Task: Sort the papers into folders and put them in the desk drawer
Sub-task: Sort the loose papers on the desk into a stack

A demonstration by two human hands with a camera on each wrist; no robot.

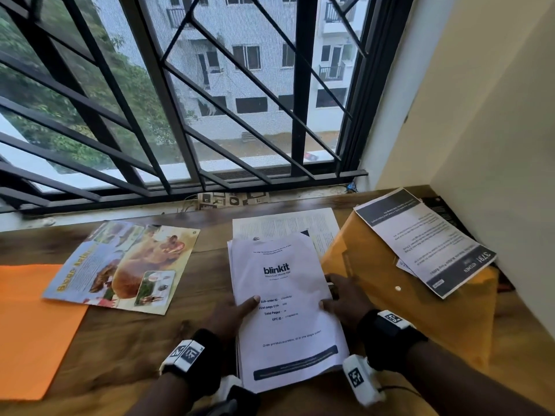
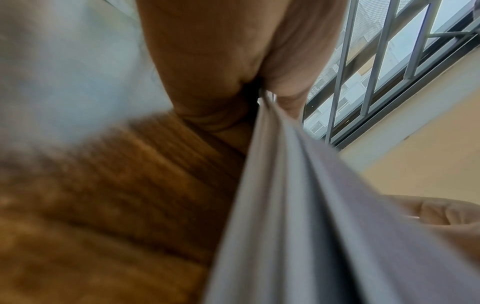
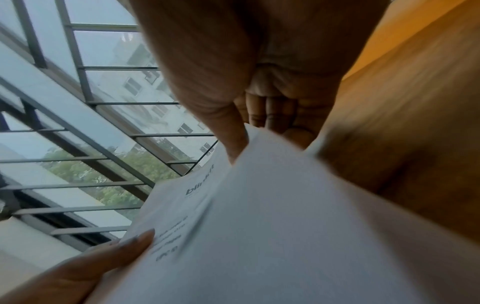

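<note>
A stack of white printed papers (image 1: 285, 310), its top sheet marked "blinkit", is held a little above the wooden desk (image 1: 195, 334) in front of me. My left hand (image 1: 237, 310) grips its left edge, thumb on top and fingers underneath. My right hand (image 1: 342, 298) grips the right edge the same way. In the left wrist view the stack's edge (image 2: 285, 185) runs up to the pinching fingers. The right wrist view shows the top sheet (image 3: 259, 226) with the thumb (image 3: 233, 133) on it. A yellow-brown envelope folder (image 1: 405, 295) lies to the right, an orange folder (image 1: 27, 322) at the left edge.
A colourful animal poster (image 1: 126, 265) lies on the desk at the left. More printed sheets (image 1: 288, 226) lie behind the held stack. A black-and-white flyer (image 1: 426, 238) rests on the yellow-brown folder. A barred window (image 1: 210, 100) fills the back; a wall (image 1: 495, 145) closes the right side.
</note>
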